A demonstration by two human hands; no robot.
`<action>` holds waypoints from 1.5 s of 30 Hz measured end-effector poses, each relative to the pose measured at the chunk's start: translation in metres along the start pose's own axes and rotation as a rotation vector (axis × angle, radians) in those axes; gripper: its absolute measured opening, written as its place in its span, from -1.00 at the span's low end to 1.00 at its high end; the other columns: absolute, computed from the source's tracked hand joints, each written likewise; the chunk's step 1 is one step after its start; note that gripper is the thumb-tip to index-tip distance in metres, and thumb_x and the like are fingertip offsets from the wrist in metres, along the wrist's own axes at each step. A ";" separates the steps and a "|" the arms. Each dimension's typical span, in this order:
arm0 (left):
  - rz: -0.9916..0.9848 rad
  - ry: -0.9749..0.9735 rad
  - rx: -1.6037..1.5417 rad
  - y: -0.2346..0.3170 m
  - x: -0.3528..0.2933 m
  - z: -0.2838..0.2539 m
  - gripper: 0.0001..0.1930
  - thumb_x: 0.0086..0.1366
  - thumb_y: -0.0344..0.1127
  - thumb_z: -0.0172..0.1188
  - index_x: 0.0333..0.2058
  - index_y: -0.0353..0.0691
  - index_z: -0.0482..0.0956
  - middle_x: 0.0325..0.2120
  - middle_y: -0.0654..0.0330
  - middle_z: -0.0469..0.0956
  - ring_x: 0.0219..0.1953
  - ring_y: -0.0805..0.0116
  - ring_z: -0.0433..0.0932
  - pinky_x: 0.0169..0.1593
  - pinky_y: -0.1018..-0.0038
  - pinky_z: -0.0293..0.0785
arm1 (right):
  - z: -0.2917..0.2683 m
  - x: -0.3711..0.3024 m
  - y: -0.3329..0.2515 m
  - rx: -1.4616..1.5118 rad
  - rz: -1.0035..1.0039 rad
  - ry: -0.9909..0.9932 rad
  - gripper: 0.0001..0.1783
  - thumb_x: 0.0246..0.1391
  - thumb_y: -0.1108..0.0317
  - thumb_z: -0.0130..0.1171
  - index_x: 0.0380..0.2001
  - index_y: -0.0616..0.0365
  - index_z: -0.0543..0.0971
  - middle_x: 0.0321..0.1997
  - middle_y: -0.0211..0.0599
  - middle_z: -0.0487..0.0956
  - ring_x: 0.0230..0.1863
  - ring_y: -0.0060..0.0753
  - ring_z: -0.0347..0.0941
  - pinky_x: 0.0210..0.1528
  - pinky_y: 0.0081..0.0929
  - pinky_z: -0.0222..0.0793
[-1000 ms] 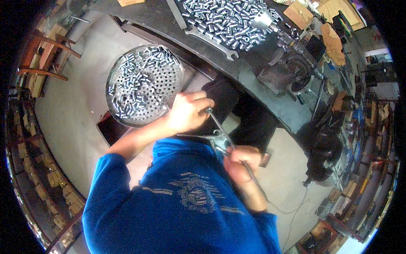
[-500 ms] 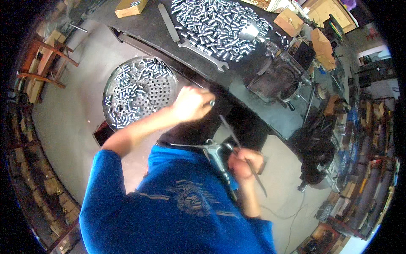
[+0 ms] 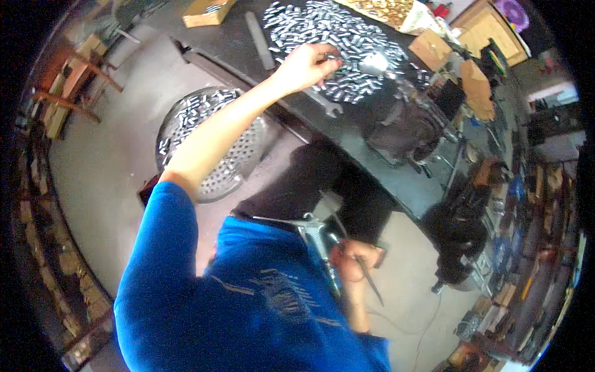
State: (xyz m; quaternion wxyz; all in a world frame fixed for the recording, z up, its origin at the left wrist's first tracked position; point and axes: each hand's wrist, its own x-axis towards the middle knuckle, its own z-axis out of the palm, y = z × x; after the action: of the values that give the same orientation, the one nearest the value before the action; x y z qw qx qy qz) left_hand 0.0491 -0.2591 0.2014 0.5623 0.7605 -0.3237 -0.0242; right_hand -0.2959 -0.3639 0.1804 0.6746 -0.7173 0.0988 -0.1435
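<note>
My left hand reaches over the black bench at the near side of a heap of short shiny metal sleeves. Its thumb and fingers are bent together around a small piece that looks like one of the sleeves, blurred and partly covered. Low on the right, my right hand is closed around a long, thin, file-like metal rod, which slants across the fist. Just left of that hand, against my blue shirt, lies an air blow gun with a thin nozzle. A round perforated metal tray carries more sleeves under my left forearm.
On the bench, an open-ended wrench and a flat metal bar lie beside the heap. A dark vise-like fixture stands to the right. A small open box is at the far left, with cardboard pieces at right.
My left hand has moved up and forward, from beside the tray to the heap on the bench. My right hand has dropped slightly, still gripping the rod. The view has shifted a little.
</note>
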 end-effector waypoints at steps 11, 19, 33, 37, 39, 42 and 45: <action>-0.559 -0.088 0.700 -0.175 -0.252 -0.118 -0.67 -0.08 -0.42 0.06 -0.26 -0.06 0.58 -0.49 0.03 0.56 -0.41 0.18 0.58 -0.26 0.35 0.50 | 0.018 0.008 0.006 -0.007 0.011 -0.174 -0.71 -0.17 0.67 -0.02 -0.83 0.15 0.26 -0.79 -0.36 0.33 -0.79 -0.53 0.29 -0.77 -0.61 0.23; -0.615 -0.521 1.183 -0.192 -0.221 -0.102 -0.61 -0.10 -0.44 0.06 -0.21 0.03 0.55 -0.34 0.07 0.57 -0.26 0.15 0.56 -0.21 0.32 0.48 | 0.033 0.006 0.004 0.142 0.163 -0.034 -0.67 -0.34 0.74 0.00 -0.85 0.12 0.16 -0.83 -0.57 0.15 -0.77 -0.68 0.09 -0.70 -0.68 0.09; -0.404 -0.373 -0.070 -0.039 -0.227 -0.045 -0.80 0.12 -0.61 0.05 -0.24 -0.31 0.46 -0.34 0.20 0.51 -0.22 0.44 0.49 -0.12 0.51 0.42 | 0.022 0.013 0.024 0.047 -0.088 -0.256 -0.78 -0.27 0.63 0.02 -0.83 0.20 0.29 -0.75 -0.45 0.30 -0.70 -0.58 0.21 -0.65 -0.62 0.07; -0.446 -0.443 -0.487 0.015 -0.229 -0.006 -0.76 0.06 -0.66 0.11 -0.26 -0.34 0.42 -0.31 0.21 0.47 -0.17 0.46 0.46 -0.06 0.51 0.37 | 0.027 0.026 0.001 -0.066 -0.096 -0.373 -0.72 -0.32 0.54 0.10 -0.83 0.15 0.21 -0.78 -0.48 0.18 -0.74 -0.57 0.09 -0.69 -0.57 -0.06; -0.430 -0.465 -0.509 0.018 -0.229 0.003 -0.74 0.02 -0.67 0.15 -0.28 -0.34 0.41 -0.32 0.21 0.47 -0.18 0.46 0.47 -0.06 0.52 0.36 | 0.025 0.027 0.003 -0.038 -0.063 -0.402 -0.66 -0.30 0.46 0.14 -0.83 0.13 0.16 -0.78 -0.48 0.16 -0.74 -0.57 0.07 -0.68 -0.54 -0.10; -0.414 -0.505 -0.525 0.022 -0.223 0.008 -0.74 0.01 -0.64 0.19 -0.28 -0.35 0.42 -0.32 0.20 0.47 -0.20 0.46 0.47 -0.08 0.52 0.37 | 0.021 0.028 0.012 -0.044 -0.068 -0.401 -0.60 -0.23 0.32 0.22 -0.82 0.13 0.20 -0.78 -0.48 0.17 -0.73 -0.57 0.07 -0.67 -0.54 -0.10; -0.462 -0.536 -0.568 0.026 -0.219 0.007 -0.74 0.01 -0.62 0.20 -0.27 -0.36 0.44 -0.32 0.20 0.47 -0.21 0.46 0.46 -0.08 0.52 0.37 | 0.021 0.026 0.015 -0.017 0.000 -0.355 -0.49 -0.17 0.10 0.24 -0.82 0.14 0.20 -0.79 -0.44 0.14 -0.74 -0.53 0.05 -0.67 -0.51 -0.11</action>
State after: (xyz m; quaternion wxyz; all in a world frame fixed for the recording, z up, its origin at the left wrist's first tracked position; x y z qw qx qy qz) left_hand -0.1390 -0.1556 0.1497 0.6248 0.5953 -0.2603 -0.4330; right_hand -0.2633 -0.3541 0.1667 0.6755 -0.7370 -0.0207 -0.0137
